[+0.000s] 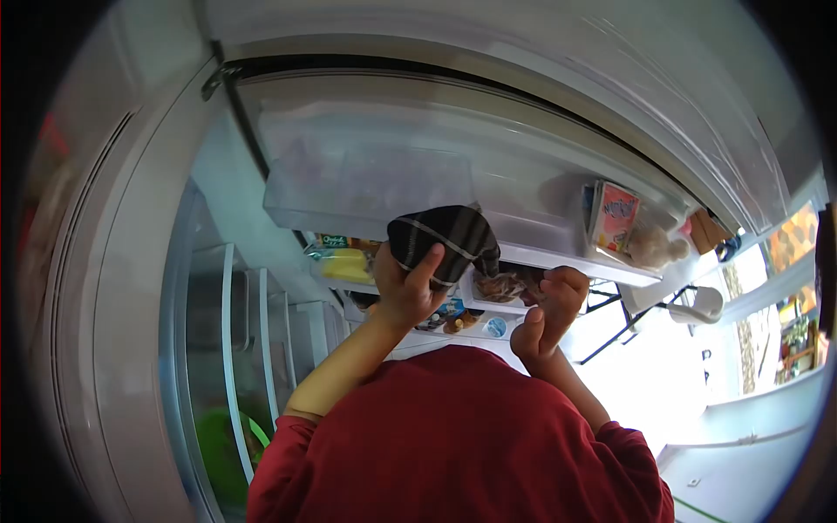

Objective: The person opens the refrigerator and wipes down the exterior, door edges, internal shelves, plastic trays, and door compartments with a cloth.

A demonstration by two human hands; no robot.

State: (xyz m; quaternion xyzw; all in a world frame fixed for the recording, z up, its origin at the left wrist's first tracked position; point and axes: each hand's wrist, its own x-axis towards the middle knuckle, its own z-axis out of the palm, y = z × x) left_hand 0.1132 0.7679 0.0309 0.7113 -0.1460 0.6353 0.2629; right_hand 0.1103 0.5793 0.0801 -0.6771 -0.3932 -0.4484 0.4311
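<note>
My left hand (408, 288) grips a black cloth bundle (445, 240) with thin white check lines, its thumb pressed on the near side. The bundle is in front of the fridge door's shelves, and its narrower end points right. To the right of it, my right hand (556, 314) is raised with curled fingers, beside a clear bag with brown contents (501, 286) on a door shelf. Whether the right fingers pinch anything is too small to tell.
The open fridge door has a transparent bin (366, 187), a pink packet (615, 216) and a yellow item in plastic (344, 264). Lower down are jars and bottles (460, 323). Fridge shelves (231, 349) with a green bowl (222, 453) stand left; a white chair (697, 305) stands right.
</note>
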